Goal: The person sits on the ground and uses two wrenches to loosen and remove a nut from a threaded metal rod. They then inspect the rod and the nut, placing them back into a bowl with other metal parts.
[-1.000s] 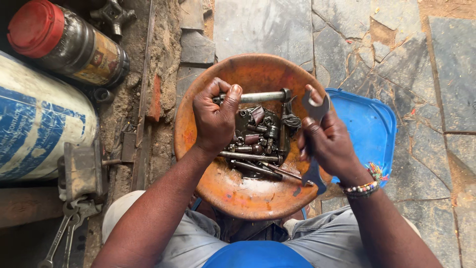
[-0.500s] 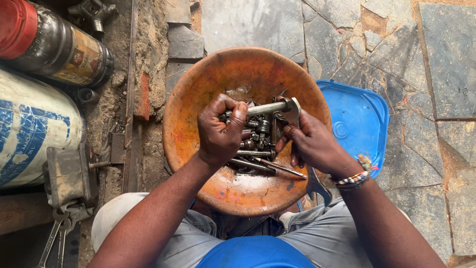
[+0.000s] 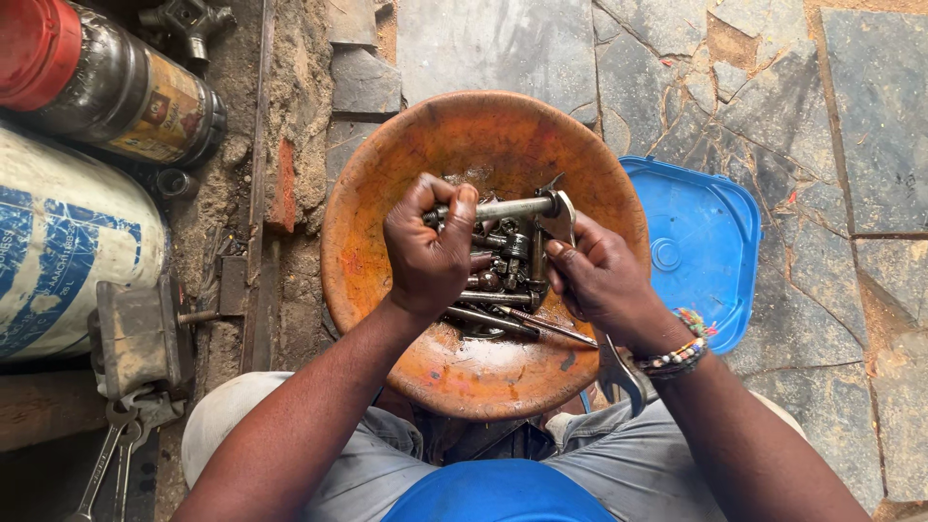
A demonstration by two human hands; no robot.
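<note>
On the stone floor between the person's knees sits a big orange bowl (image 3: 387, 242), rusty and stained, with a pile of dark bolts (image 3: 503, 280) and small metal bits in the middle. To its right, partly under the rim, is a blue lid (image 3: 701, 251); to the left there's a white and blue cylinder (image 3: 58, 251) and a dark bottle (image 3: 126, 87) with a red cap, so the left side is pretty crowded while the right is mostly bare paving. Both forearms come up from the bottom edge and meet over the bowl. The left hand (image 3: 430, 246) is fisted tight around one end of a long bolt (image 3: 507, 207), holding it level above the pile. The right hand (image 3: 599, 275) is curled closed on a spanner (image 3: 558, 215) at the bolt's head, I think, though the fingers hide most of it. Bead bracelets (image 3: 677, 353) on the right wrist.
</note>
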